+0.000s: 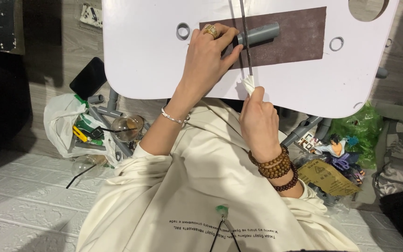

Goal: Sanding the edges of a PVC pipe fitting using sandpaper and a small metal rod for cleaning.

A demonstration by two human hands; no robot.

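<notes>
A grey plastic pipe (261, 33) lies on a brown sheet (299, 39) on the white board (150, 56). My left hand (209, 53), with a gold ring, presses down on the pipe's near end. My right hand (259, 122), with brown bead bracelets at the wrist, grips the white-wrapped handle (248, 84) of a thin saw blade (245, 32). The blade runs away from me across the pipe, just beside my left fingers.
Two short grey pipe rings (183, 31) (336, 44) lie on the board. On the floor at left are a white bag (59, 126) with tools, grey pipes (109, 105), a black phone (88, 77) and a glass bulb (127, 127). At right sit a small figurine (336, 147), a green bag (357, 126) and a pipe fitting (304, 128).
</notes>
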